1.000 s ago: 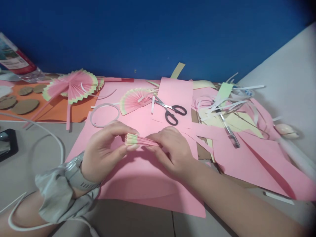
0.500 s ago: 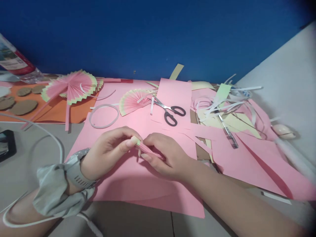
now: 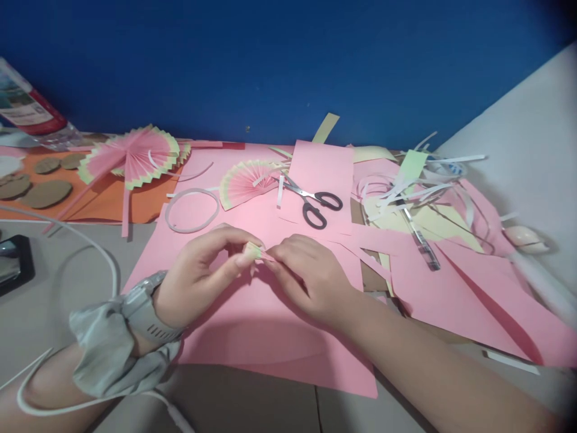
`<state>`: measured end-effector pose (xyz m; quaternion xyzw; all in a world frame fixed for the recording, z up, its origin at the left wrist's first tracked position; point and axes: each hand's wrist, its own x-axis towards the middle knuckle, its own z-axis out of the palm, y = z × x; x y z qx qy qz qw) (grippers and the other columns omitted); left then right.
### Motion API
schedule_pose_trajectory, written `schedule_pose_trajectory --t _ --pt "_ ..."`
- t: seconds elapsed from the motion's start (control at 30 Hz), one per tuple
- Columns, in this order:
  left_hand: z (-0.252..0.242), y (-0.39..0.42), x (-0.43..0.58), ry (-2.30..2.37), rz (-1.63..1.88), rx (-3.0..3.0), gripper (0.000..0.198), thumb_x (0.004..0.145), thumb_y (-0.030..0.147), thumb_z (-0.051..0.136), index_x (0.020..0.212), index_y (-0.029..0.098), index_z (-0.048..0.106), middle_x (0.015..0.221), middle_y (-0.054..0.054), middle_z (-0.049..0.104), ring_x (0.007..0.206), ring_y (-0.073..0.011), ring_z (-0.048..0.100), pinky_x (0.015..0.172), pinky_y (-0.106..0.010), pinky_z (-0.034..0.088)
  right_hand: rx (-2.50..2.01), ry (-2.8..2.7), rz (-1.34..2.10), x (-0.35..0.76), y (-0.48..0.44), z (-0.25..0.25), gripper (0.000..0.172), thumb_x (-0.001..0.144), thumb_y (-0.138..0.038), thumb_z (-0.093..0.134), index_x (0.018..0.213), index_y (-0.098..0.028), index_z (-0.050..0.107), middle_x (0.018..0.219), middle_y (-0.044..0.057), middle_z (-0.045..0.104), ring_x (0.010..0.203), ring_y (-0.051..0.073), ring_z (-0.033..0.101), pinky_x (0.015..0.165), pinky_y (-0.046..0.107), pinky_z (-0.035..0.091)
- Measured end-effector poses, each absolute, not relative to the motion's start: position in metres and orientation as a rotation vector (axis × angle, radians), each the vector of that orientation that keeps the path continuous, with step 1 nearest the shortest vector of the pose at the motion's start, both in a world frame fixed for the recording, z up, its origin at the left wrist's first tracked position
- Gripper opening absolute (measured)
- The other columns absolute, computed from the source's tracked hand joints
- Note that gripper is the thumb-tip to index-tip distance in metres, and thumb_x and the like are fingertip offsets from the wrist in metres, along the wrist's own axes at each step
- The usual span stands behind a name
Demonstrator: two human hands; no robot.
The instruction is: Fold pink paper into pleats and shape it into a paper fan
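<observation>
Between my hands is a narrow stack of pleated pink paper [image 3: 258, 252] with a pale green and yellow end. My left hand [image 3: 211, 258] pinches the green end between thumb and fingers. Closed over the pink part, my right hand [image 3: 311, 273] covers most of the strip. Both hands are just above a large pink sheet [image 3: 270, 343]. Beyond them lie an opened pleated fan [image 3: 246, 183], pink with a green-yellow rim, and scissors [image 3: 311, 201] with black handles, blades slightly apart. A white ring-shaped loop [image 3: 192, 210] rests left of the fan.
At left are a finished round paper fan [image 3: 135, 156], cardboard discs [image 3: 46, 194] on orange paper, a tilted bottle [image 3: 33, 111] and a black object [image 3: 15, 264]. Paper scraps [image 3: 392, 192], a pen [image 3: 419, 237] and pink sheets [image 3: 478, 307] spread at right. A blue wall [image 3: 270, 66] stands behind.
My right hand has closed further over the pleated paper, its fingers now near the green end, so less pink shows. My left hand keeps its pinch. The view has shifted slightly.
</observation>
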<state>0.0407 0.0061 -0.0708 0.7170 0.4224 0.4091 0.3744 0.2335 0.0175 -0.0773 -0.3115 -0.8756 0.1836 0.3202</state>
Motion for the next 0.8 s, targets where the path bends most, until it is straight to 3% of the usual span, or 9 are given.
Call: schedule_pose_trajectory --t 0.13,0.43,0.57,0.8 --pt "-0.073 0.005 0.039 1.105 1.09 1.917 0.022 0.073 0.022 0.072 0.094 0.02 0.063 0.082 -0.003 0.065 0.078 -0.0161 0.058 0.073 -0.029 0.046 -0.822 -2.341 0.37 0.234 0.016 -0.078 0.025 0.095 -0.025 0.039 0.082 -0.016 0.058 0.071 0.003 0.062 0.062 0.013 0.048 0.063 0.028 0.036" --pt "-0.074 0.003 0.038 1.085 1.179 1.982 0.014 0.077 0.015 0.066 0.089 0.022 0.066 0.077 -0.001 0.067 0.068 -0.0123 0.059 0.066 -0.026 0.046 -0.823 -2.314 0.264 0.235 0.015 -0.082 0.023 0.095 -0.027 0.042 0.085 -0.016 0.058 0.072 0.003 0.063 0.065 0.014 0.049 0.063 0.029 0.034" --pt "-0.068 0.006 0.039 1.036 1.053 1.876 0.003 0.081 0.018 0.062 0.083 0.02 0.065 0.072 -0.001 0.066 0.066 -0.0119 0.059 0.064 -0.025 0.046 -0.77 -2.357 0.319 0.237 0.016 -0.081 0.021 0.095 -0.03 0.043 0.087 -0.017 0.058 0.072 0.002 0.061 0.064 0.014 0.049 0.064 0.028 0.035" --pt "-0.067 0.01 0.042 0.945 0.899 1.614 0.013 0.088 0.026 0.055 0.08 0.017 0.061 0.072 -0.002 0.064 0.065 -0.012 0.061 0.063 -0.025 0.05 -0.717 -2.325 0.552 0.235 0.02 -0.076 0.026 0.096 -0.025 0.04 0.076 -0.019 0.055 0.071 0.0 0.062 0.067 0.012 0.052 0.067 0.026 0.037"
